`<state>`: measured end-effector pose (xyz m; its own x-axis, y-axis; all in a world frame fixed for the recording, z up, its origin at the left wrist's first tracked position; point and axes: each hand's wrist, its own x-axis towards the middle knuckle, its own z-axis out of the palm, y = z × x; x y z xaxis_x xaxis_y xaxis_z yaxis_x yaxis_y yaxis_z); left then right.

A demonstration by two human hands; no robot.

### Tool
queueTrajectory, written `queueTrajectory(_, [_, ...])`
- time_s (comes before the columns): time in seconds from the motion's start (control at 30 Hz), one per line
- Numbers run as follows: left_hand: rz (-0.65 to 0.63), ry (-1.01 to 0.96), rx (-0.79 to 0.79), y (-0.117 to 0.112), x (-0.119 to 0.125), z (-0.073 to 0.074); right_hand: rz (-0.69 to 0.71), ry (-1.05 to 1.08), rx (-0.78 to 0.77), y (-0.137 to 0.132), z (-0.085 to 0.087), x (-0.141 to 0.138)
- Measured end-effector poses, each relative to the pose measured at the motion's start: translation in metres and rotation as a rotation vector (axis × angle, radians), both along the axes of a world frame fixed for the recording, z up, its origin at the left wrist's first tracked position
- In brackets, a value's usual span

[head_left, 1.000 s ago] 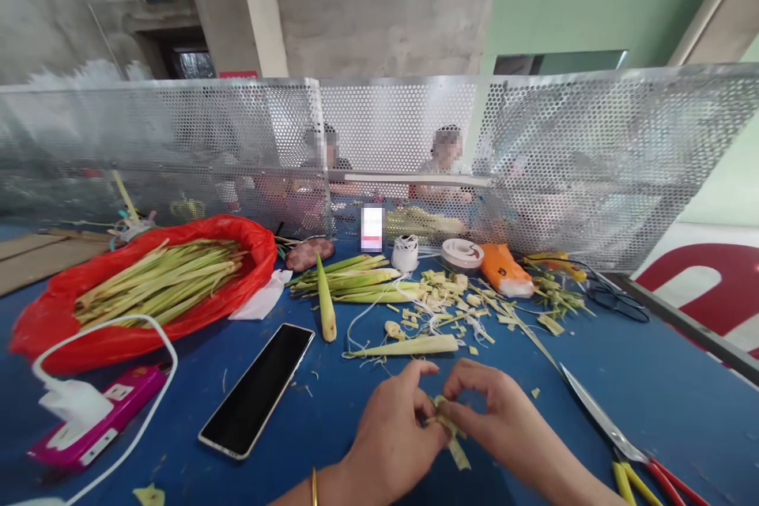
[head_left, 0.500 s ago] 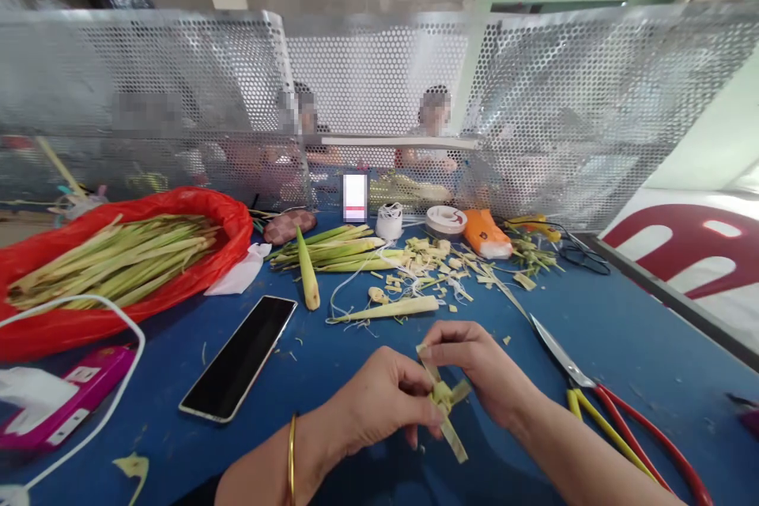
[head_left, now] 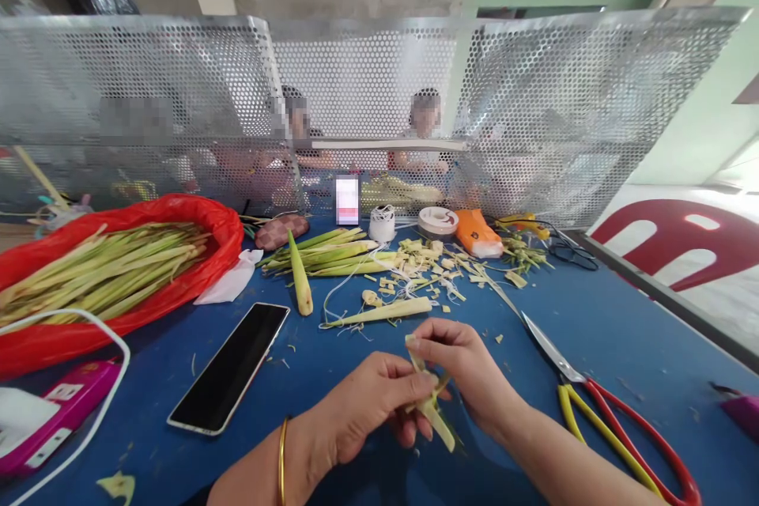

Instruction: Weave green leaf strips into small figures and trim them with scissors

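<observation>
Toward the near edge of the counter (head_left: 598, 316), the left hand (head_left: 375, 397) is clamped on a folded leaf-strip piece (head_left: 439, 425), the right hand (head_left: 462, 360) pinching its far end. Red-and-yellow scissors (head_left: 570, 373) lie nearer the right edge; leaf scraps (head_left: 416, 258) lie toward the far edge.

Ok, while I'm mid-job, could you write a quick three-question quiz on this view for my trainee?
1. True or false: the phone lies to the left of the left hand.

2. What lies in the red bag?
A) the scissors
B) long green plant strips
C) the orange packet

3. What do the left hand and the right hand hold between them?

Key:
1. True.
2. B.
3. A small piece of pale-green strips; its exact folds are partly hidden by the fingers.
</observation>
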<state>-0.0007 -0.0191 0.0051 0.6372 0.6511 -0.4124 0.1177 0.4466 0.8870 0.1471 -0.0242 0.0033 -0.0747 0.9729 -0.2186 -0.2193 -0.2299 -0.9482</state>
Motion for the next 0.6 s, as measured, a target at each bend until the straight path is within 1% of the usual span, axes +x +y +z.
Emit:
queueTrajectory(0.07, [0.012, 0.033, 0.010, -0.0006, 0.0015, 0.0000, -0.015, -0.040, 0.052, 0.0003, -0.0022, -0.0004])
queueTrajectory(0.13, [0.047, 0.049, 0.029, 0.0003, 0.0019, 0.0009, -0.072, -0.097, 0.117, 0.0020, -0.0035, 0.0009])
queueTrajectory(0.2, [0.135, 0.050, 0.054, 0.0026, 0.0012, 0.0023, -0.133, -0.123, 0.153, 0.0048, -0.0029, 0.0035])
queueTrajectory(0.23, [0.193, 0.049, 0.063, 0.0039, 0.0006, 0.0030, -0.143, -0.122, 0.154, 0.0060, -0.0019, 0.0049])
queueTrajectory(0.3, [0.291, 0.048, 0.069, 0.0064, -0.0007, 0.0042, -0.091, -0.119, 0.145, 0.0076, 0.0005, 0.0073])
queueTrajectory(0.33, [0.312, 0.047, 0.071, 0.0072, -0.0011, 0.0045, -0.050, -0.128, 0.149, 0.0077, 0.0015, 0.0081])
queueTrajectory(0.4, [0.307, 0.045, 0.082, 0.0078, -0.0012, 0.0049, 0.007, -0.167, 0.177, 0.0070, 0.0022, 0.0086])
queueTrajectory(0.43, [0.291, 0.042, 0.091, 0.0077, -0.0009, 0.0051, 0.009, -0.182, 0.189, 0.0063, 0.0018, 0.0084])
queueTrajectory(0.5, [0.256, 0.051, 0.117, 0.0068, 0.0001, 0.0058, -0.028, -0.188, 0.193, 0.0048, -0.0001, 0.0072])
queueTrajectory(0.6, [0.205, 0.090, 0.156, 0.0050, 0.0018, 0.0077, -0.134, -0.172, 0.196, 0.0033, -0.0038, 0.0039])
